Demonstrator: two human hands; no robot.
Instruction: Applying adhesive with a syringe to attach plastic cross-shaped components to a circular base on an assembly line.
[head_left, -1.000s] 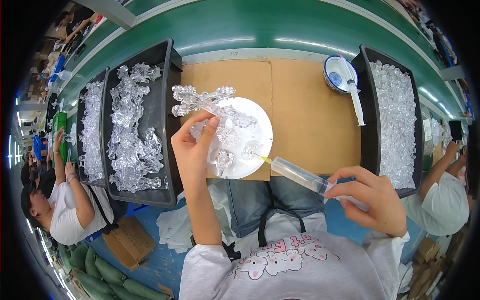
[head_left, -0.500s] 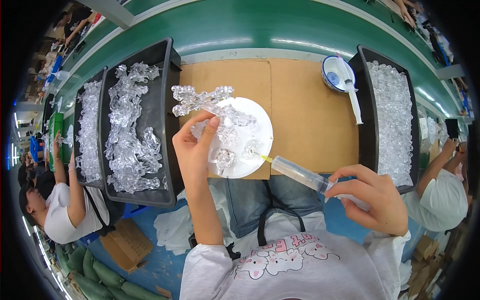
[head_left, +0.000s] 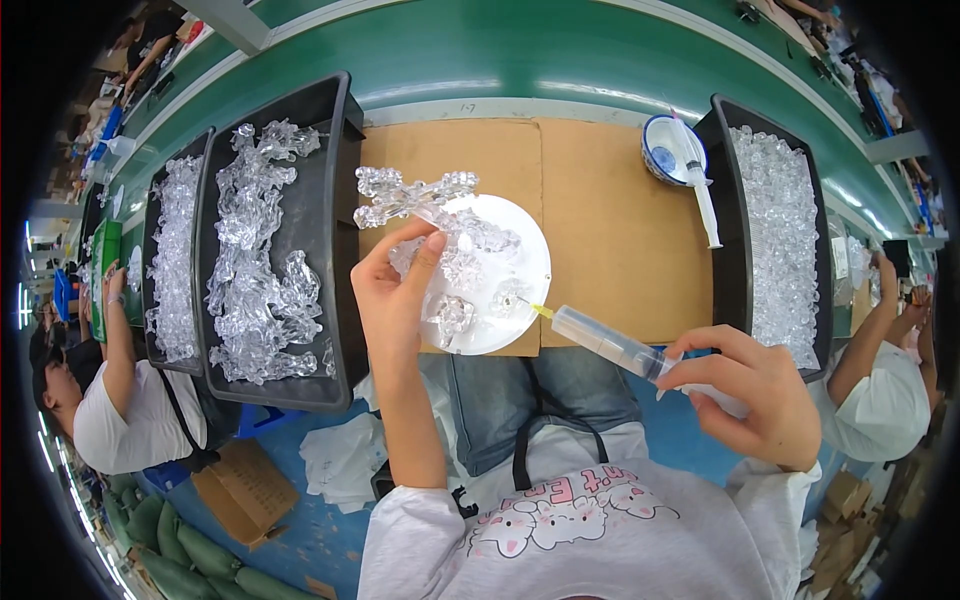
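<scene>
Between the thumb and fingers of my left hand [head_left: 398,285] is a clear plastic ornament [head_left: 405,198], its knobbly arms spreading above a round white plate [head_left: 535,245]. Several clear pieces appear over or on the plate; where the held ornament ends among them I cannot tell. My right hand [head_left: 755,395] is closed around a clear syringe [head_left: 615,342], its plunger end inside the fingers. The syringe slants up to the left, and its yellow tip is beside a small clear piece [head_left: 510,298] at the plate's right side. Whether the tip touches it cannot be made out.
To the left, a black tray [head_left: 345,250] holds larger clear pieces, with a second black tray [head_left: 158,240] beyond it. Another black tray [head_left: 728,270] of small clear pieces stands right. A blue-and-white bowl [head_left: 655,172] carries another syringe [head_left: 705,205]. Cardboard [head_left: 630,260] covers the worktop. People sit on both sides.
My left hand and the ornament have shifted slightly right with the plate. The syringe has also moved slightly right, its tip still near the small clear piece.
</scene>
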